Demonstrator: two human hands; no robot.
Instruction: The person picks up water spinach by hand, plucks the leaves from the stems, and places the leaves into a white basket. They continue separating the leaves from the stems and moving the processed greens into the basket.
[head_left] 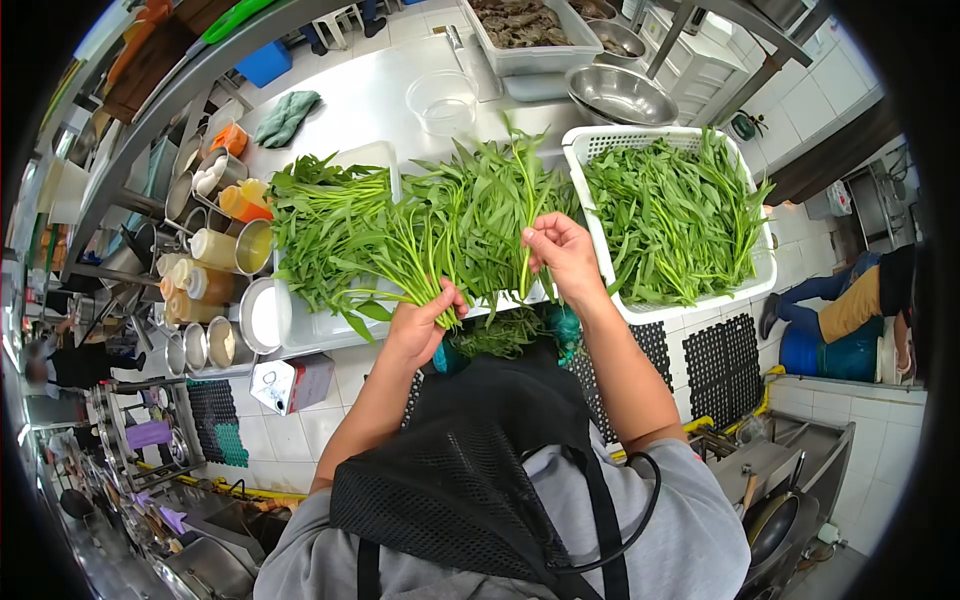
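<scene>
My left hand (425, 322) is closed round the stem ends of a bunch of water spinach (400, 262), its leaves fanning out away from me. Between the thumb and fingers of my right hand (563, 258) is a single water spinach stalk (526, 205), held upright. Beneath and beyond both hands lies a loose heap of the same greens (465, 190). To the left, more bunches (325, 215) rest on a translucent plastic tray (385, 155). A white perforated basket (575, 150) full of leafy stalks (670, 220) stands at the right, close to my right hand.
On the steel table (370, 75) are a green cloth (287, 118), a clear round container (442, 100), a cleaver (470, 65) and a metal bowl (622, 95). A tub of shrimp (535, 50) sits behind. Sauce bottles (212, 247) line the left. Another person (850, 300) is at far right.
</scene>
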